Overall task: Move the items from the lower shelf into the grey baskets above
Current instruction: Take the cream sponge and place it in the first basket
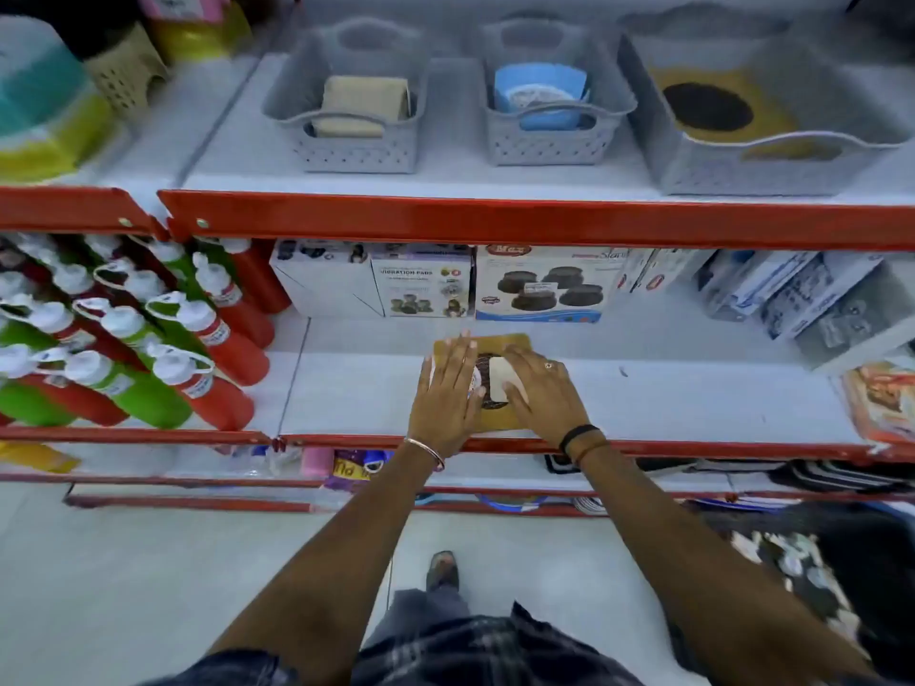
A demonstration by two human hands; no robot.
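Note:
A flat yellow packet (495, 345) with a dark round patch and a white label lies on the lower white shelf (668, 398). My left hand (448, 391) rests flat on its left side, fingers spread. My right hand (542, 388) covers its right side, fingers on the label. Three grey baskets stand on the shelf above: the left basket (346, 146) holds beige pads, the middle basket (549, 141) holds a blue packet, and the large right basket (742, 165) holds a yellow packet with a dark disc.
Red shelf rails (544, 222) edge each level. Red and green bottles (163, 339) lie packed at the left of the lower shelf. Product boxes (539, 284) stand at its back, more boxes (802, 299) at the right. Coloured tubs (44, 106) sit upper left.

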